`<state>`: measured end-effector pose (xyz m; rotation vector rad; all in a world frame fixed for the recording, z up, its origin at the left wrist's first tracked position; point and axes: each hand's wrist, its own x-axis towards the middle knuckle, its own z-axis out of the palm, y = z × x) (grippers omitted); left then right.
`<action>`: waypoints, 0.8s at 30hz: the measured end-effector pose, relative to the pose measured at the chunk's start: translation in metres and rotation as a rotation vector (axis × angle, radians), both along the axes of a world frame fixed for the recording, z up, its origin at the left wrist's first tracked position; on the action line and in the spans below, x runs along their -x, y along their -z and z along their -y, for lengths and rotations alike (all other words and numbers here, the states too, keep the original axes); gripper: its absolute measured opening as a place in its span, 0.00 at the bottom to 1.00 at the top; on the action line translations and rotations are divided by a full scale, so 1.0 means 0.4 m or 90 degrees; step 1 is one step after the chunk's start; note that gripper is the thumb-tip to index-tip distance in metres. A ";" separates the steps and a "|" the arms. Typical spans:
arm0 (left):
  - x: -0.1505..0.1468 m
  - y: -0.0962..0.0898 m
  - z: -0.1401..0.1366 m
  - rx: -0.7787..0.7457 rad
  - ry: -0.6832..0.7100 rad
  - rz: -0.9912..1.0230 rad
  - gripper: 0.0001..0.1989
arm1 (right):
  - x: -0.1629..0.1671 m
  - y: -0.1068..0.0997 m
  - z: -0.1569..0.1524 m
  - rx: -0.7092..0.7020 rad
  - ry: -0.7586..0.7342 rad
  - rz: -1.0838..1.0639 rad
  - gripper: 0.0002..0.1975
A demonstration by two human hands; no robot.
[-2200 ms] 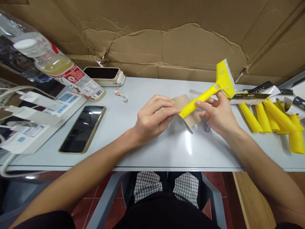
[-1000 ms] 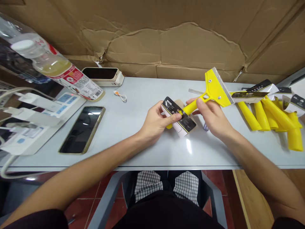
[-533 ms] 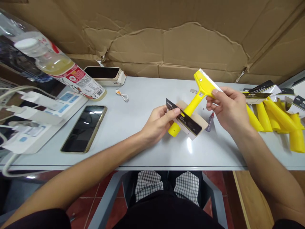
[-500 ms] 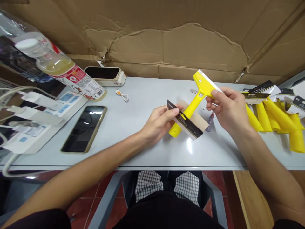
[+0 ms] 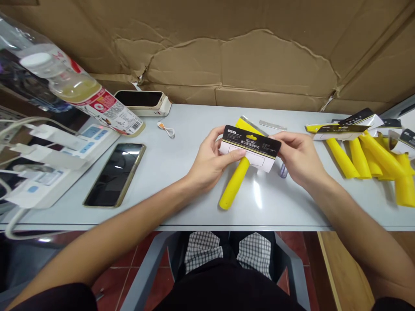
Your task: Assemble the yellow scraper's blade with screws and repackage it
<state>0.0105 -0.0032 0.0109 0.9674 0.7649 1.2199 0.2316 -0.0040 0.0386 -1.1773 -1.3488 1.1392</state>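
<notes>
A yellow scraper (image 5: 234, 183) is tilted over the table, its handle toward me. A black-and-white packaging card (image 5: 249, 149) wraps the scraper's head, whose metal-edged top shows above it. My left hand (image 5: 209, 164) is closed on the card's left side, thumb across its front. At the card's right end, my right hand (image 5: 300, 157) pinches the edge with thumb and fingers, partly hiding the scraper head's corner. Beneath the right hand lies a small screwdriver (image 5: 283, 171), mostly covered. A flat metal strip (image 5: 272, 125) lies just behind the card.
Several yellow scrapers with cards (image 5: 369, 160) are piled at the right. On the left are a phone (image 5: 115, 175), a power strip (image 5: 61, 177) with plugs and a drink bottle (image 5: 103, 106). Cardboard (image 5: 227, 60) stands along the back; another phone (image 5: 141, 99) leans there.
The scraper has come down and left, its handle swinging toward me. The card has turned its printed front to me and now covers the head. My right hand moved from the head to the card's edge.
</notes>
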 end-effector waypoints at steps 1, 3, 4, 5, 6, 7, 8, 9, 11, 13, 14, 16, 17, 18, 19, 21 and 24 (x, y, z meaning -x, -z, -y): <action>0.001 -0.003 -0.002 0.000 0.007 0.000 0.27 | 0.005 -0.001 0.005 -0.007 -0.019 0.019 0.18; 0.003 -0.006 -0.005 -0.004 0.018 -0.001 0.25 | 0.011 -0.006 0.012 -0.020 -0.061 0.064 0.20; 0.004 -0.005 -0.006 0.002 0.026 -0.003 0.23 | 0.013 -0.007 0.014 -0.023 -0.078 0.084 0.20; 0.004 -0.003 -0.007 0.014 0.035 -0.003 0.21 | 0.015 -0.007 0.015 -0.021 -0.092 0.097 0.21; 0.004 0.001 -0.009 0.031 0.041 -0.002 0.18 | 0.017 -0.004 0.015 -0.018 -0.098 0.097 0.20; 0.003 0.005 -0.012 0.051 0.042 0.002 0.16 | 0.019 0.000 0.014 -0.013 -0.095 0.083 0.19; 0.003 0.010 -0.015 0.070 0.035 0.009 0.15 | 0.020 0.007 0.012 -0.008 -0.085 0.055 0.18; 0.003 0.013 -0.019 0.085 0.022 0.020 0.14 | 0.022 0.013 0.011 0.000 -0.071 0.018 0.18; 0.003 0.016 -0.029 0.104 -0.018 0.048 0.14 | 0.027 0.026 0.011 0.027 -0.046 -0.059 0.21; 0.004 0.015 -0.037 0.115 -0.054 0.070 0.14 | 0.033 0.035 0.015 0.062 -0.035 -0.098 0.29; 0.005 0.013 -0.040 0.119 -0.069 0.076 0.14 | 0.036 0.037 0.019 0.079 -0.036 -0.100 0.34; 0.006 0.009 -0.044 0.123 -0.085 0.077 0.15 | 0.043 0.039 0.029 0.105 -0.044 -0.078 0.43; 0.007 0.008 -0.045 0.122 -0.087 0.073 0.15 | 0.047 0.039 0.035 0.110 -0.048 -0.058 0.46; 0.008 0.007 -0.047 0.120 -0.085 0.068 0.15 | 0.050 0.038 0.041 0.112 -0.051 -0.037 0.49; 0.008 0.007 -0.048 0.117 -0.083 0.064 0.15 | 0.053 0.038 0.046 0.111 -0.054 -0.016 0.51; 0.010 0.008 -0.050 0.113 -0.083 0.057 0.16 | 0.058 0.037 0.054 0.105 -0.060 0.014 0.55; 0.011 0.007 -0.054 0.096 -0.091 0.056 0.18 | 0.067 0.042 0.062 0.091 -0.059 0.027 0.59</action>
